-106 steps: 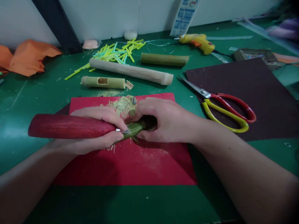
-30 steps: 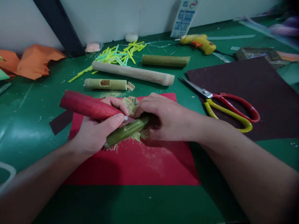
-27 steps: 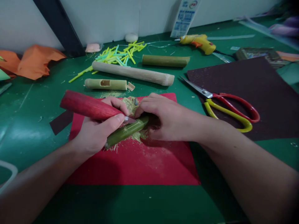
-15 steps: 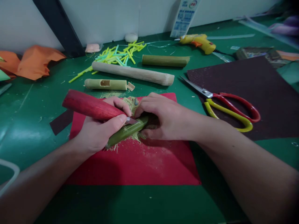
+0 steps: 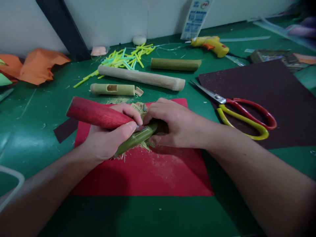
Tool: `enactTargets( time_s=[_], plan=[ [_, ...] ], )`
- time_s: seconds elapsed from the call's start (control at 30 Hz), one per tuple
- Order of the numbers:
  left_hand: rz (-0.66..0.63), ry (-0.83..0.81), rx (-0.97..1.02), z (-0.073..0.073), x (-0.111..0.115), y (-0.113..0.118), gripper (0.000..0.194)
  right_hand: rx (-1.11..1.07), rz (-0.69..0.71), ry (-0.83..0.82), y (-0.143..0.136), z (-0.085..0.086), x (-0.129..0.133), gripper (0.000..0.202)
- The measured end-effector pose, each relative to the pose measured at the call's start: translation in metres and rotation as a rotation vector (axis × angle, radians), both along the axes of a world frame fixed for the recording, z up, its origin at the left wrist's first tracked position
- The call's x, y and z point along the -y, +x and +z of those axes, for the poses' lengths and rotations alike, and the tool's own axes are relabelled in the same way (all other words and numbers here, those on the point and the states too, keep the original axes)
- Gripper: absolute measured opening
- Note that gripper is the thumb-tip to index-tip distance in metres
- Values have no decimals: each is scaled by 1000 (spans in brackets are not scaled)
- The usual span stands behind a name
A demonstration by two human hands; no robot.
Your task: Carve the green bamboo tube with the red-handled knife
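My left hand (image 5: 108,138) is closed round a carving tool with a thick red handle (image 5: 96,113). Its short metal blade (image 5: 141,127) lies against a green bamboo piece (image 5: 135,139). My right hand (image 5: 168,121) grips the far right end of that bamboo, thumb below and fingers above, hiding the end. Pale shavings (image 5: 145,144) lie under and around the bamboo on a red sheet (image 5: 153,174).
Behind the hands are a notched bamboo tube (image 5: 123,90), a long pale stick (image 5: 143,77), an olive tube (image 5: 175,64) and yellow-green strips (image 5: 123,59). Scissors (image 5: 218,98) lie right on a dark sheet (image 5: 261,85); a yellow glue gun (image 5: 212,45) stands farther back.
My left hand and the red-handled tool have moved slightly right along the bamboo, so less of the blade shows. My right hand keeps its grip.
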State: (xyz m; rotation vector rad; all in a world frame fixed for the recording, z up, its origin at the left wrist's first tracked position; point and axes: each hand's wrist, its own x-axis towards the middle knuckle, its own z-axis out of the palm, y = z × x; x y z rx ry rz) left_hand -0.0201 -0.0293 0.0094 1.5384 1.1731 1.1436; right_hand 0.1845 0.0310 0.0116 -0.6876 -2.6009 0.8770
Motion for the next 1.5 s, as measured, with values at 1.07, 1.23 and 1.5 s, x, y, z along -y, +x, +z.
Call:
enactTargets(
  time_s=[1.07,1.23,1.5],
  plan=[
    [43,-19,-8,5,-5,11,9,-30,-104,-41,-2,1,6,22],
    [37,-25,47,9,-1,14,13,-22,-107,-76,0,4,7,22],
    [99,-3,-92,10,-1,17,11,-28,-108,-98,-1,3,7,20]
  ],
)
